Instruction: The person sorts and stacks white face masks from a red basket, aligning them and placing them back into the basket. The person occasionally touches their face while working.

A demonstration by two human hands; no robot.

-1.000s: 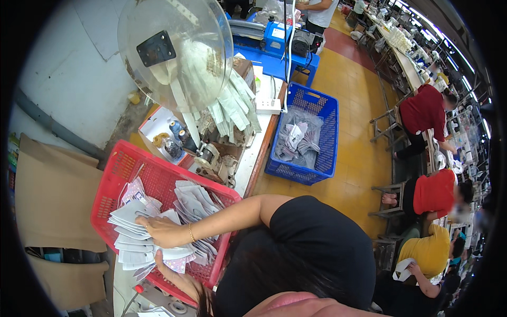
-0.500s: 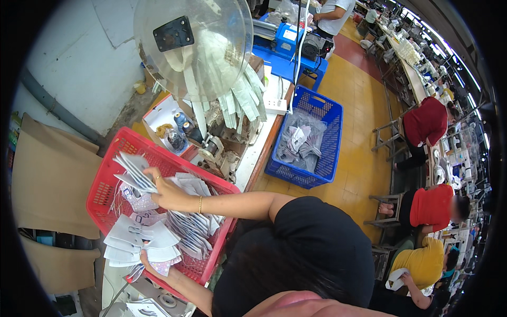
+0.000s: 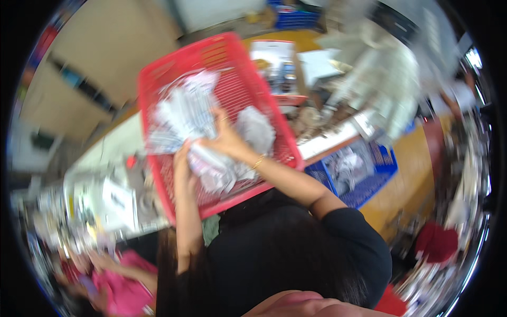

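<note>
Both hands are together over a red plastic basket, on a bundle of white fabric pieces fanned out between them. My left hand is closed round the bundle's near edge. My right hand, with a gold bracelet at the wrist, grips its right side with thumb and fingers. Under and beside the hands lie more white and lilac-patterned fabric pieces. Another pale pile rests against the basket's right wall. Motion blur hides the fine detail of the pieces and fingertips.
Beyond the basket's right side stands a small box with thread spools. Pale fabric strips hang at a machine on the right. A blue basket with bagged pieces is lower right. A person in pink is at lower left.
My view has swung round, and the basket appears higher and further right. My hands, earlier apart with a bundle of pieces in each, have come together on one fanned bundle.
</note>
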